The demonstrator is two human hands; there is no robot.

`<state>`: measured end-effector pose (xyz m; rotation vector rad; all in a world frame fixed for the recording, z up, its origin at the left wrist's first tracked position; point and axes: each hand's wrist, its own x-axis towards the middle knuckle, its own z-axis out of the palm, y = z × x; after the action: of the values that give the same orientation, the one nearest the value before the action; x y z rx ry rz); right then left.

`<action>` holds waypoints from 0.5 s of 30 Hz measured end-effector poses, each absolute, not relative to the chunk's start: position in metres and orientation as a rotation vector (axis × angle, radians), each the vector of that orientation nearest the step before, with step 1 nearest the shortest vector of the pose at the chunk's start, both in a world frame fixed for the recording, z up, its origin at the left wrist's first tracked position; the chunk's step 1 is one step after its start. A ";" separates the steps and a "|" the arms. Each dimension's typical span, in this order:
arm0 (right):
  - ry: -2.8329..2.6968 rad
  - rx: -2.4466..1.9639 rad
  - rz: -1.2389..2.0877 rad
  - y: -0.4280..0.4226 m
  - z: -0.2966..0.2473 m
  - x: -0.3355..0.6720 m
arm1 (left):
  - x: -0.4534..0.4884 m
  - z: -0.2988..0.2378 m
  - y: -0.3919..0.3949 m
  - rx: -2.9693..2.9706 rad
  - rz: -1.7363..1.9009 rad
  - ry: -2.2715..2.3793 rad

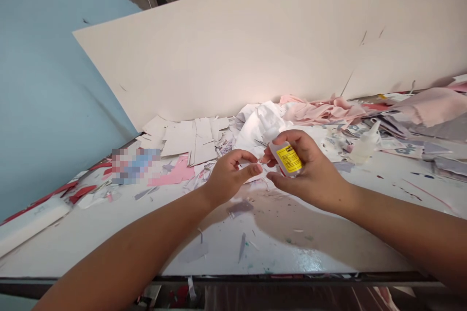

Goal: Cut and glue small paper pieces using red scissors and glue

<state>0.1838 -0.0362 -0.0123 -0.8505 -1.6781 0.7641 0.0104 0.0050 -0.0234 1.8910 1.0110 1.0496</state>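
In front of me, my right hand is closed around a small translucent plastic bottle with a yellow printed label. The bottle is tilted, and its upper end points up and away to the left. My left hand is just left of it, thumb and forefinger brought together in a pinch close to the right fingertips. Anything between those left fingertips is too small to make out. Behind the bottle lies crumpled white cloth or paper.
A second bottle with a pointed nozzle stands at the right. Grey card pieces, a pink sheet and pink fabric lie towards the back. A tall cream panel rises behind the white table. Scraps litter the tabletop.
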 end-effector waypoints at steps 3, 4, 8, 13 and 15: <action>-1.668 -0.844 0.797 -0.037 -0.014 0.181 | 0.012 -0.026 0.004 1.804 1.017 0.938; -1.665 -0.835 0.807 -0.037 -0.014 0.181 | 0.013 -0.026 0.004 1.789 1.010 0.928; -1.669 -0.806 0.814 -0.038 -0.014 0.181 | 0.013 -0.028 0.004 1.735 0.978 0.891; -1.693 -0.785 0.782 -0.038 -0.016 0.182 | 0.011 -0.030 0.006 1.725 0.943 0.858; -1.707 -0.788 0.763 -0.038 -0.017 0.182 | 0.011 -0.031 0.007 1.740 0.925 0.843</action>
<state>0.1818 -0.0378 -0.0166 -0.7884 -1.7069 0.7632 0.0107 0.0072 -0.0307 1.7400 0.8426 0.9247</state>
